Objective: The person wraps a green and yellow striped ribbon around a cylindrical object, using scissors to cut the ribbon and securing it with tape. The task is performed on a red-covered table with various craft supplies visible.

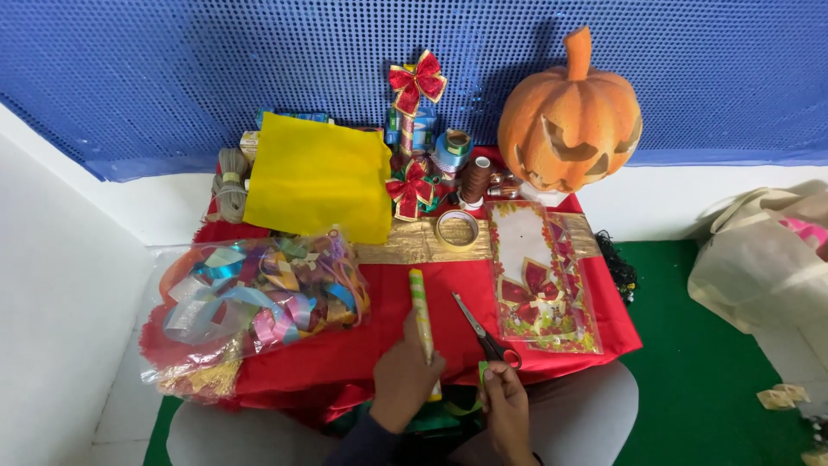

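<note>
Left grip (404, 373) is closed round a rolled yellow-green paper tube (420, 311), tilted up over the red cloth (405, 341) on the counter. Right grip (503, 399) pinches a green strip (482, 373), just beside the scissors (483, 332). Ribbon bag (254, 298) sits to my left, pumpkin (569, 116) at back.

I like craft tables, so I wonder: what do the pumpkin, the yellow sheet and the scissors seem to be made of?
Pumpkin: probably foam or painted plastic; matte orange with carved-looking cuts.
Yellow sheet: likely felt or thick craft paper; flat, dull, no shine.
Scissors: grey metal blades and a red, probably plastic, handle beside the right hand.
</note>
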